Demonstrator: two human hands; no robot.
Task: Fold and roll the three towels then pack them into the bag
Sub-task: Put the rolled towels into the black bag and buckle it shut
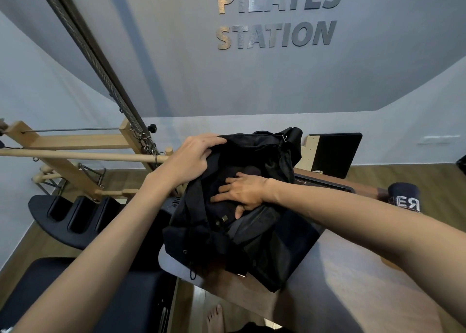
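Black bag held open by our gripping left hand, our flat, spread right hand pressed towels down; one rolled towel remained outside.

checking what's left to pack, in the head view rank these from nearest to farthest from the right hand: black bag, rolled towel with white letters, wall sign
1. black bag: the right hand is inside its opening.
2. rolled towel: off to the right on the bench, outside the bag.
3. wall sign: high on the far wall.

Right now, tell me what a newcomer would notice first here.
The open black bag at centre, its rim gripped by the left hand while the right hand presses flat on dark fabric inside. On the wall behind, large metal letters read PILATES STATION. A rolled dark towel lies at right.
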